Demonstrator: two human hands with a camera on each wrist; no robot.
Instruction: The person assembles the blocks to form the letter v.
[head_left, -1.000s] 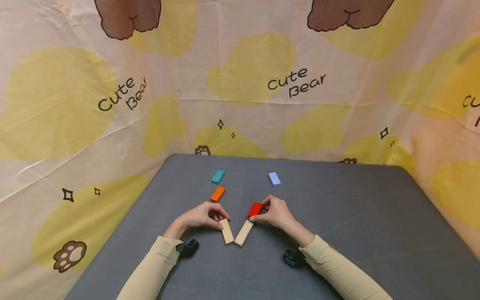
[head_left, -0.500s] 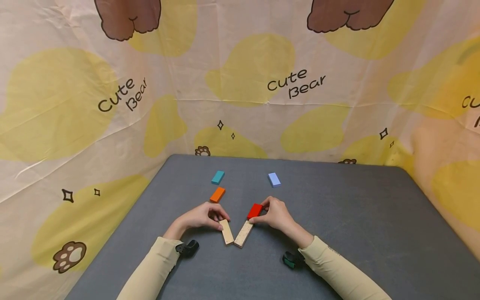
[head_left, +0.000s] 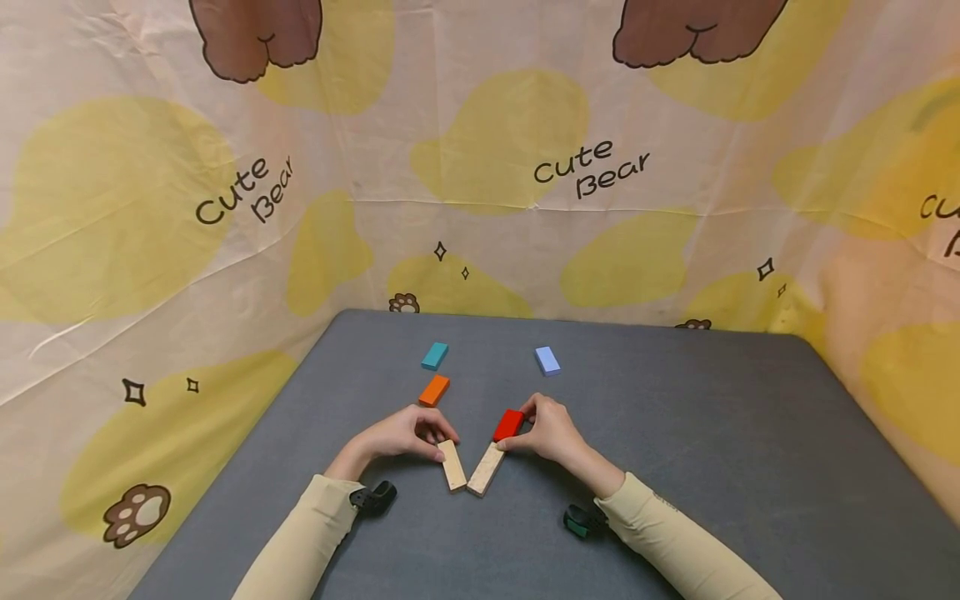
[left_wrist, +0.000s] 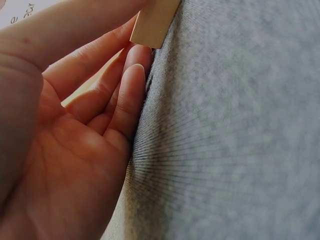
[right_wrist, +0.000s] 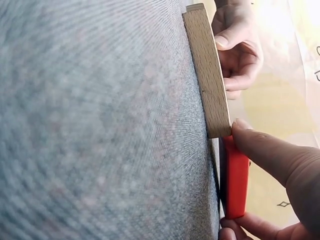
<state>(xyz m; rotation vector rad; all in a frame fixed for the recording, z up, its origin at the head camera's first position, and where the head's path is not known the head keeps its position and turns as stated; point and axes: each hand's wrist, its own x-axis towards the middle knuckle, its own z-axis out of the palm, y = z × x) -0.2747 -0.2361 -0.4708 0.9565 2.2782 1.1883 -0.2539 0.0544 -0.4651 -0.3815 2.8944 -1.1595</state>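
Note:
Two plain wooden blocks form a V on the grey table, their near ends close together. My left hand (head_left: pixel 405 432) holds the far end of the left wooden block (head_left: pixel 452 467) between thumb and fingers; in the left wrist view that block (left_wrist: pixel 156 25) shows at the top. At the far end of the right wooden block (head_left: pixel 486 471) lies a red block (head_left: pixel 508 424), end to end with it. My right hand (head_left: pixel 553 429) pinches the red block lengthwise, thumb at its near end where it meets the wood, as the right wrist view shows along the red side (right_wrist: pixel 236 180).
Beyond the left hand lies an orange block (head_left: pixel 434 390), with a teal block (head_left: pixel 435 356) farther back. A light blue block (head_left: pixel 547 361) lies behind the right hand. The grey table (head_left: pixel 712 433) ends at a patterned cloth (head_left: pixel 480 167).

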